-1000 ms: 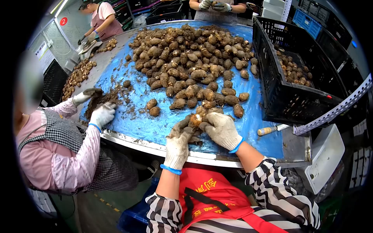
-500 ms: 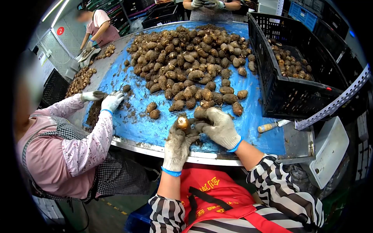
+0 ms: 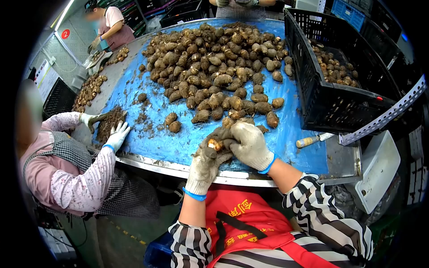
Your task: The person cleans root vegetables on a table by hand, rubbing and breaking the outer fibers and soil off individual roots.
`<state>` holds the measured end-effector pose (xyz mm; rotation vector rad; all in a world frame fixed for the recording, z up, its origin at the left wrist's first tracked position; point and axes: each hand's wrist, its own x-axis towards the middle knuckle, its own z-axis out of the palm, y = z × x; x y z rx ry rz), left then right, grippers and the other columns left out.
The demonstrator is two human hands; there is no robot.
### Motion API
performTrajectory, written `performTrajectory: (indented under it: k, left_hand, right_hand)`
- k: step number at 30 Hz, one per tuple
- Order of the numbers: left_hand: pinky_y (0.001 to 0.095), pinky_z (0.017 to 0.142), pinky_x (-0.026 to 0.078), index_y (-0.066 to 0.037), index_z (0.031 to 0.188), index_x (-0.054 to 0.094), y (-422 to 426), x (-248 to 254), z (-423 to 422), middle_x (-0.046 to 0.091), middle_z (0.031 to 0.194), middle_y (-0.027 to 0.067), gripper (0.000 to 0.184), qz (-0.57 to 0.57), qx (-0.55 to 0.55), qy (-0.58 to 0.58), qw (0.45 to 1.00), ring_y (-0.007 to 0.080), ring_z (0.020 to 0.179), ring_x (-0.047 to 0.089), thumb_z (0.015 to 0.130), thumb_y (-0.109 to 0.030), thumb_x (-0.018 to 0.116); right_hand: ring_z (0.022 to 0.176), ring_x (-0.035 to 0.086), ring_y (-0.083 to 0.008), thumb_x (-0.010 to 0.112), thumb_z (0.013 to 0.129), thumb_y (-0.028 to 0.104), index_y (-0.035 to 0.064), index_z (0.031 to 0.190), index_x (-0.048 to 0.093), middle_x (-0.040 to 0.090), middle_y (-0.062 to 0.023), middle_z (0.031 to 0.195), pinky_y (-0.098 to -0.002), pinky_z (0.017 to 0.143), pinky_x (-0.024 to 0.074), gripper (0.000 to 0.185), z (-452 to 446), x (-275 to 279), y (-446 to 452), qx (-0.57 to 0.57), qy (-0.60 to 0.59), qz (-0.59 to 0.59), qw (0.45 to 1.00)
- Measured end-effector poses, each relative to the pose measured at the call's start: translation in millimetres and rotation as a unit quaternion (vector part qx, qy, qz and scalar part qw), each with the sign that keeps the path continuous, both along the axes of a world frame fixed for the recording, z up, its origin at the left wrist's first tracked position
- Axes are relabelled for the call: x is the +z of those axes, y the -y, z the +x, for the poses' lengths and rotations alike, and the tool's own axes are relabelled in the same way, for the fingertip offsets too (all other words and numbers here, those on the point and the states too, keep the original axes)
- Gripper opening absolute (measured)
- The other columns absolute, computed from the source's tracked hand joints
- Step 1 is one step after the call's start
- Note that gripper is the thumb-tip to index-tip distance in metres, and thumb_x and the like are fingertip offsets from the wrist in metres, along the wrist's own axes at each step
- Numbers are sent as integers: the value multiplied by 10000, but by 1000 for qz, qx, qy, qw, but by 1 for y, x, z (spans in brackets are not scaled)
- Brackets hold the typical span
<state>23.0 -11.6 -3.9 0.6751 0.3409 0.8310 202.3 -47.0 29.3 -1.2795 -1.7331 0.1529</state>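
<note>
My left hand (image 3: 203, 167), in a soiled pale work glove, closes around a small taro (image 3: 214, 144) whose pale, cut-looking end faces up. My right hand (image 3: 252, 146), gloved too, is curled with its fingertips against the same taro. Its fingers hide part of the taro, and I cannot make out whether anything else is between them. Both hands are above the table's near edge. Just beyond them lies a large heap of brown, soil-covered taros (image 3: 214, 67). Two loose taros (image 3: 173, 123) lie left of my hands.
A knife with a wooden handle (image 3: 307, 141) lies at the right on the blue sheet (image 3: 286, 156). Behind it stands a black crate (image 3: 344, 105) with taros inside. At left, a co-worker's gloved hands (image 3: 117, 135) are at a soil pile (image 3: 111, 124). Other people stand farther back.
My right hand has come in closer to the taro in my left hand, and its fingers now meet it. The co-worker's hands at left have moved nearer the table edge, around the soil.
</note>
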Motion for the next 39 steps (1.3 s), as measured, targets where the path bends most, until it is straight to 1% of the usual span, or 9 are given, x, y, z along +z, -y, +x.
performTrajectory:
  k: [3,7,9,15,18,22,26,33,39]
  left_hand:
    - [441,1031,516,-12,1474,397,3,4,2,541,1393,162,859,37,29,1,999,294,1250,576,798,-297,842]
    - [385,1087,462,-9,1509,359,5,1,1,502,1437,150,846,58,56,-28,996,272,1302,526,789,-80,797]
    - [379,1099,452,-16,1518,345,9,10,3,496,1442,160,865,63,67,-50,995,276,1313,519,776,-63,786]
    - [352,1118,415,-14,1532,329,15,22,4,477,1467,158,867,69,53,-41,995,269,1338,494,741,66,675]
    - [345,1102,428,-21,1535,330,16,23,4,465,1481,149,863,91,73,-74,990,263,1333,498,741,85,650]
    - [333,1053,473,-66,1556,318,13,19,1,442,1503,127,918,85,50,-123,988,244,1336,485,723,167,628]
    - [291,1002,491,-60,1562,309,17,22,6,477,1475,120,946,114,89,-174,974,203,1303,496,700,169,624]
    - [300,1021,478,-45,1567,289,14,21,3,455,1492,130,970,137,62,-161,975,223,1334,473,679,169,617]
    - [316,1026,484,-90,1592,241,20,19,5,442,1508,117,1000,101,86,-135,982,226,1327,484,705,203,597]
  right_hand:
    - [795,644,-343,717,755,15,5,876,641,619,-162,817,-408,714,520,143,2,4,-3,-60,-38,-8,997]
    - [859,685,-231,674,820,-21,47,1172,691,685,-110,963,-355,813,556,359,1,12,-1,89,-251,-187,946]
    - [963,695,-214,668,859,6,64,1234,688,709,-113,1098,-357,863,552,380,-3,24,7,100,-108,-195,970]
    - [844,674,-314,674,814,99,61,892,701,678,-128,879,-419,768,543,91,1,3,-2,-30,-8,-82,996]
    - [912,689,-296,688,839,132,65,1005,719,701,-129,965,-399,823,555,182,17,3,-8,-108,15,-105,988]
    - [992,691,-207,709,860,21,51,1234,652,703,-113,1090,-364,926,563,380,6,37,2,61,-134,-226,963]
    - [776,642,-340,802,738,159,26,853,691,644,-149,829,-424,696,529,207,0,6,-1,93,30,-33,995]
    - [879,667,-319,728,788,102,53,974,715,677,-152,973,-383,763,545,192,20,2,-9,-109,71,-79,988]
    - [1139,603,-373,770,736,133,84,1105,729,644,-192,1178,-464,983,487,373,4,38,-3,133,29,-108,985]
